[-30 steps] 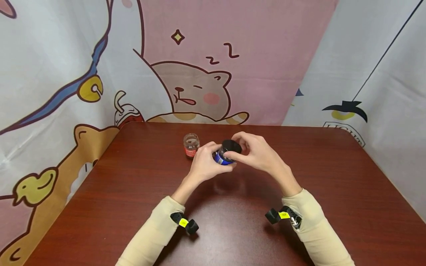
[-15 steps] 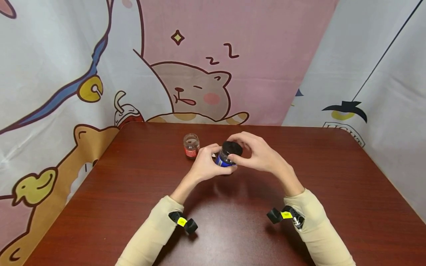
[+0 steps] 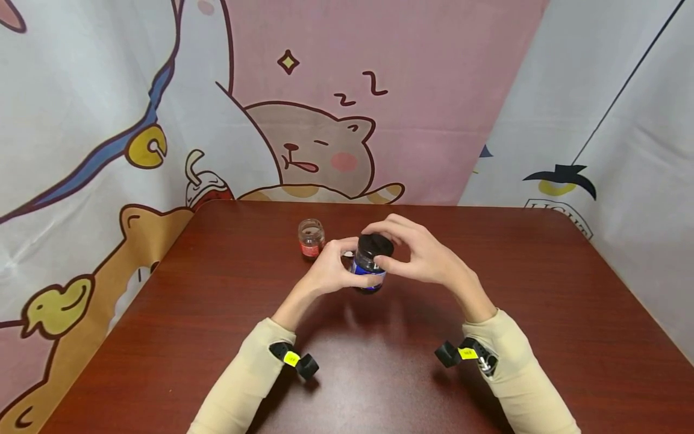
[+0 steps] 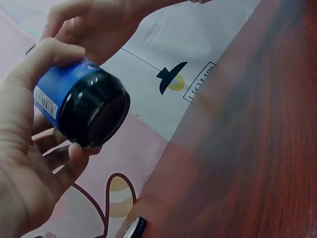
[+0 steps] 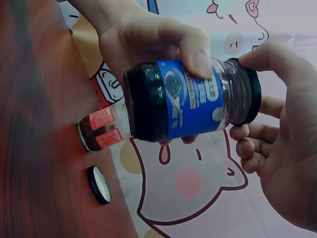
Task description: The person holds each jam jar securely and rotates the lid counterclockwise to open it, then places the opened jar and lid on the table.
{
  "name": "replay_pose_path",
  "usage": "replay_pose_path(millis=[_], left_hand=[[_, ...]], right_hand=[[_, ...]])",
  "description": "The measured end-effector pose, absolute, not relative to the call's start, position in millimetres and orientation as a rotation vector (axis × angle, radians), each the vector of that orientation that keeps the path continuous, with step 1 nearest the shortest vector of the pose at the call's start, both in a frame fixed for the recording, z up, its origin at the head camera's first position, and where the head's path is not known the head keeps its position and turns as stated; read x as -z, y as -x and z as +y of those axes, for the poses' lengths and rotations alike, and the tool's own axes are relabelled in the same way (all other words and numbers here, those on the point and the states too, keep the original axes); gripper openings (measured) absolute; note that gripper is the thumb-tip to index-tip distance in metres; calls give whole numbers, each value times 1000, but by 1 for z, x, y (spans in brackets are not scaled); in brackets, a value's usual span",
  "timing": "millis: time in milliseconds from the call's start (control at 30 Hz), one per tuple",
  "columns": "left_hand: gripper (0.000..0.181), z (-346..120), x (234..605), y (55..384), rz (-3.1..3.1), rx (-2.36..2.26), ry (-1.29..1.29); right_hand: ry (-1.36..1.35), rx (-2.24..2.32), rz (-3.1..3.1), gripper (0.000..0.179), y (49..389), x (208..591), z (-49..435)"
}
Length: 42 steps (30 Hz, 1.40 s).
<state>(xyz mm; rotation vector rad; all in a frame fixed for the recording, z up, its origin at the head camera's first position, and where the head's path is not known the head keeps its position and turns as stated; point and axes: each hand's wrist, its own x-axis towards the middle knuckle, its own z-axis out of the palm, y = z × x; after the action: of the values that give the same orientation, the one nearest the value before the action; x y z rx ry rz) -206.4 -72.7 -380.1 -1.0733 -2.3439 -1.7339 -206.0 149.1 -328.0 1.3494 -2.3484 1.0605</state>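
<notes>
My left hand [image 3: 328,271] grips a glass jar [image 5: 190,101] by its blue label, thumb on one side and fingers round the other. Dark contents show through its lower part. A black lid [image 3: 375,244] sits at the jar's mouth, and my right hand [image 3: 420,253] pinches its rim between thumb and fingers. The jar is held nearly upright over the wooden table. In the left wrist view its dark base [image 4: 106,114] faces the camera. Behind my left hand stands a smaller glass jar [image 3: 311,240] with a red label and no lid.
A loose lid [image 5: 99,185], dark-rimmed and pale inside, lies on the table near the small jar, partly behind my left hand in the head view. The brown table [image 3: 179,337] ends at a printed cloth backdrop [image 3: 423,120].
The blue-labelled jar has tilted more upright and its base has come lower. My left hand has shifted slightly down and left, while my right fingers stay at the lid.
</notes>
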Motion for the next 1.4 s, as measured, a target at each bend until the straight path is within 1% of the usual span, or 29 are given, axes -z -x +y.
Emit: replay_pose_path(millis=[200, 333, 433, 567, 767, 1000, 1233, 1400], left_hand=[[45, -76, 378, 207, -2330, 1834, 1141], [44, -75, 376, 206, -2333, 1805, 1098], [40, -74, 375, 206, -2337, 1705, 1045], [36, -71, 377, 206, -2354, 1547, 960], [39, -66, 380, 206, -2372, 1351, 849], [42, -64, 378, 203, -2411, 1164, 789], [45, -62, 379, 202, -2478, 1091, 765], [48, -62, 381, 201, -2520, 1076, 768]], right_hand=[[-1414, -1058, -2329, 42, 204, 325, 150], [-1420, -1059, -2333, 47, 203, 321, 151], [-1334, -1042, -2363, 49, 202, 321, 152], [-1161, -1007, -2408, 47, 202, 322, 151], [-1009, -939, -2512, 44, 204, 326, 147], [-920, -856, -2577, 45, 203, 328, 142], [-965, -873, -2598, 46, 204, 327, 144], [-1051, -884, -2581, 42, 204, 327, 146]])
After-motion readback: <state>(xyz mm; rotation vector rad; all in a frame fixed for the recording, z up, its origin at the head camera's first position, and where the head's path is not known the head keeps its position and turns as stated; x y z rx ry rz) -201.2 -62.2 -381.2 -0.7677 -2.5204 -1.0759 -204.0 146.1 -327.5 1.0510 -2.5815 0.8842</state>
